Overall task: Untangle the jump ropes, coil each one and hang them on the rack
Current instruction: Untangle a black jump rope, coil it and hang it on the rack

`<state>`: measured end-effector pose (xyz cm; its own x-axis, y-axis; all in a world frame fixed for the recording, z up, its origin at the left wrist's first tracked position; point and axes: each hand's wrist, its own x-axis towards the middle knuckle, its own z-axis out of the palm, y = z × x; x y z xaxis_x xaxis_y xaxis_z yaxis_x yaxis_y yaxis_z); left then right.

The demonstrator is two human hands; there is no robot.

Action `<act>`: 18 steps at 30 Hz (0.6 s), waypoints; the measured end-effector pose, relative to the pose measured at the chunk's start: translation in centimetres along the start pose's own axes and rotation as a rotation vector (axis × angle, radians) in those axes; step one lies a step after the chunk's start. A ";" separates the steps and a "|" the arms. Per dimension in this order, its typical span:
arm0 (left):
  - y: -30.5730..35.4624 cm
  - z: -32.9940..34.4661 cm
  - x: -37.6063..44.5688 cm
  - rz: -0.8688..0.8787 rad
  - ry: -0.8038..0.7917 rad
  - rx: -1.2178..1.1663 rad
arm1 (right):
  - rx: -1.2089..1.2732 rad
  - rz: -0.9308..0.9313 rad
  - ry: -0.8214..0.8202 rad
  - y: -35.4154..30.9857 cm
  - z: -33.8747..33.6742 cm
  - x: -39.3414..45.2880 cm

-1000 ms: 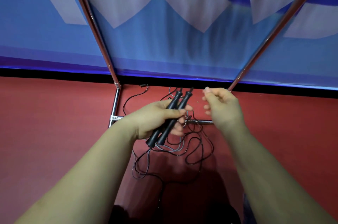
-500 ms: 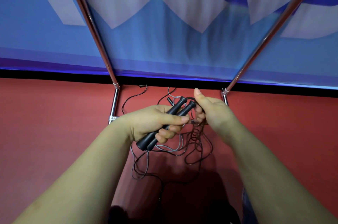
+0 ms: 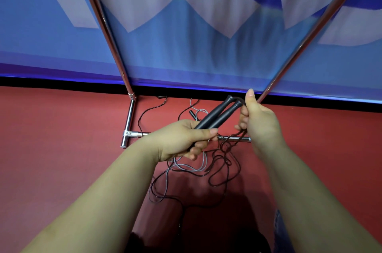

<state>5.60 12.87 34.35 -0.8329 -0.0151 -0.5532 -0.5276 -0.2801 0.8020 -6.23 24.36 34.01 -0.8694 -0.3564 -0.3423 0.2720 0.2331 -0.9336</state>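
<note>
Handles [image 3: 217,115] gripped by left hand [image 3: 182,139]; right hand [image 3: 258,120] seemingly pinches dark cord [image 3: 229,145].

The rack [image 3: 129,120] is polished metal tube, bright and mirror-glossy, with a shiny clamp at its joint. The two handles [image 3: 217,115] look like matt black plastic or rubber, smooth along the shaft and ribbed at the tips, while the ropes [image 3: 219,170] are thin, smooth cord, dark and pale grey. The floor [image 3: 62,139] is a matt red surface, and the banner [image 3: 186,50] behind looks like soft, slightly sheer cloth with a faint sheen.
</note>
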 end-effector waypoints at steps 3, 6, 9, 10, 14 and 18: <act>0.1 0.4 0.2 0.068 0.071 -0.074 | 0.034 -0.001 -0.083 -0.1 0.5 -0.2; 0.6 0.5 0.5 0.120 0.211 -0.154 | -0.047 -0.017 -0.182 0.1 1.2 -0.6; 0.9 0.3 0.5 0.147 0.285 -0.315 | -0.070 0.025 -0.314 0.5 1.8 -1.2; 1.0 0.2 0.5 0.143 0.287 -0.371 | -0.078 0.045 -0.360 0.7 2.0 -1.4; 1.5 -0.2 0.2 0.119 0.197 -0.664 | -0.140 0.127 -0.544 1.4 2.6 -2.2; 1.9 -1.5 -0.1 0.109 0.172 -0.842 | -0.250 0.116 -0.648 1.1 2.4 -2.7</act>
<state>4.87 10.93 35.60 -0.7987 -0.2092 -0.5642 -0.0902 -0.8854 0.4560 -2.62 23.40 33.62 -0.3988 -0.7657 -0.5047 0.1779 0.4753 -0.8617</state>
